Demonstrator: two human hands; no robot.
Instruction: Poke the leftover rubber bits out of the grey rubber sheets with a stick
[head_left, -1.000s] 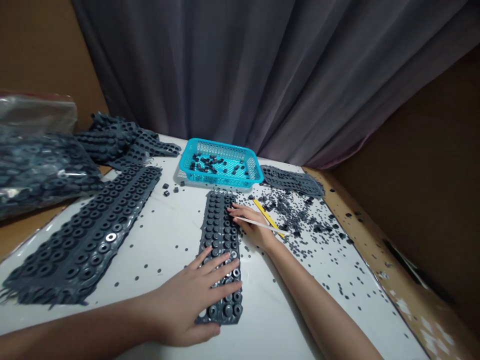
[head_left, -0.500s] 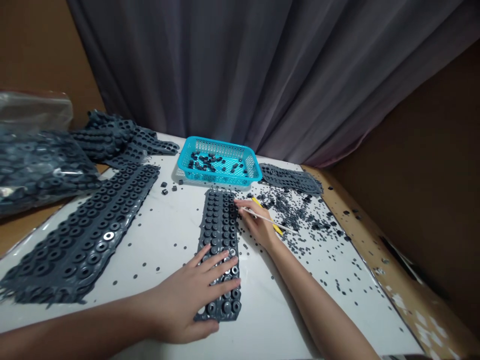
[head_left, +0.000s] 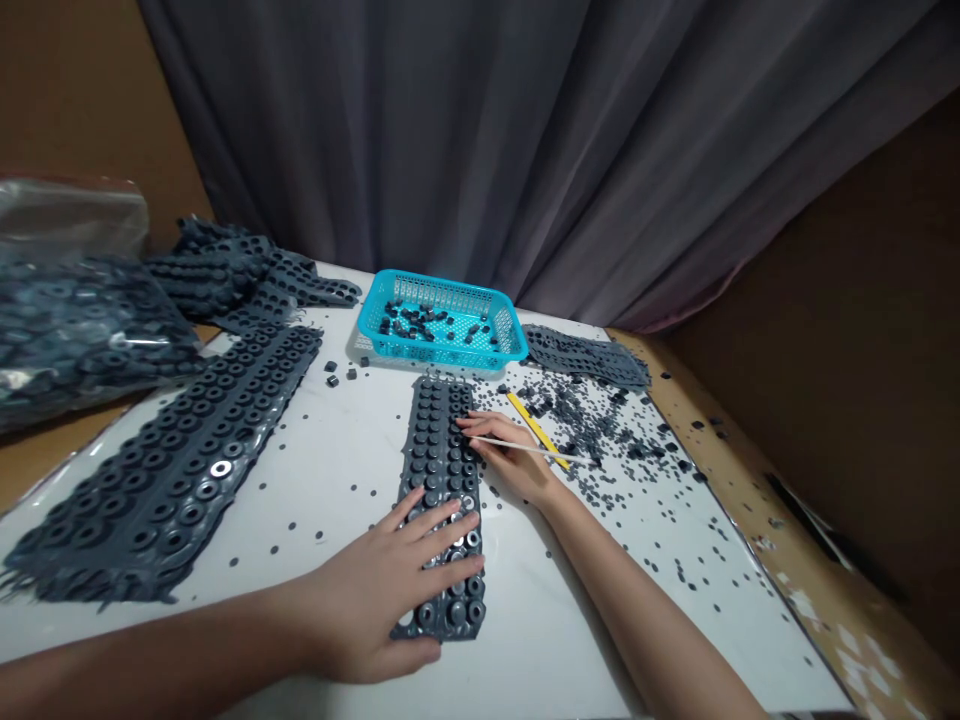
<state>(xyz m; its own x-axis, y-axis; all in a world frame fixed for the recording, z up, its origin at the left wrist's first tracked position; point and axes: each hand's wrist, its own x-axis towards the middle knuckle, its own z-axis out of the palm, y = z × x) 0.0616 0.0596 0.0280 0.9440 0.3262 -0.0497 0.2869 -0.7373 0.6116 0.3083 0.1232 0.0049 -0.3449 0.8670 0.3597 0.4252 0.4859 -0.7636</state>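
Observation:
A long dark grey rubber strip (head_left: 439,450) studded with round button parts lies lengthwise in the middle of the white table (head_left: 337,480). My left hand (head_left: 390,590) rests flat on its near end, fingers spread. My right hand (head_left: 510,455) is at the strip's right edge, fingers pinched round a thin white stick (head_left: 536,447) whose tip touches the strip. A yellow tool (head_left: 536,428) lies on the table just beyond that hand.
A turquoise basket (head_left: 442,325) with several small dark pieces stands behind the strip. A wider rubber sheet (head_left: 165,470) lies at left, more sheets (head_left: 240,275) and a plastic bag (head_left: 67,320) beyond. Loose punched bits (head_left: 600,430) litter the right side. Grey curtain behind.
My right hand slid a little up the strip's edge and came back toward me with the stick. My left hand stayed flat on the strip's near end.

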